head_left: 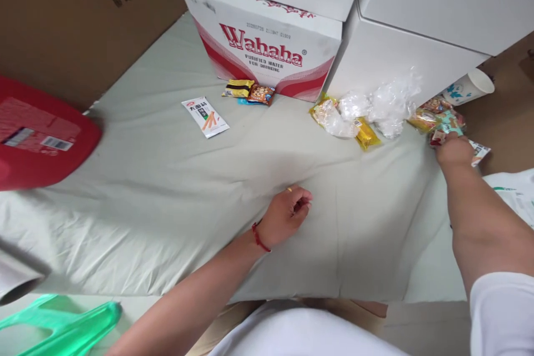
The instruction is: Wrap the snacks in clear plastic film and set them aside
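Note:
My left hand (287, 214) rests on the pale cloth (175, 178) with its fingers loosely curled and nothing visible in them. At the far right, my right hand (454, 151) is closed around the edge of a small dark red and white snack packet (438, 137); its fingertips are partly hidden. Right beside it lie a light green packet (453, 121), a yellow packet (424, 120) and a white packet (479, 151). To the left of these, crumpled clear plastic wrapping (390, 105) sits with another yellow packet (367, 133).
A Wahaha water carton (267, 47) stands at the back, two small snack packets (250, 92) before it. One white snack sleeve (205, 117) lies alone. White boxes (409, 61), a paper cup (469, 88), a red container (45, 133) and a green plastic bag (70, 325) surround the area.

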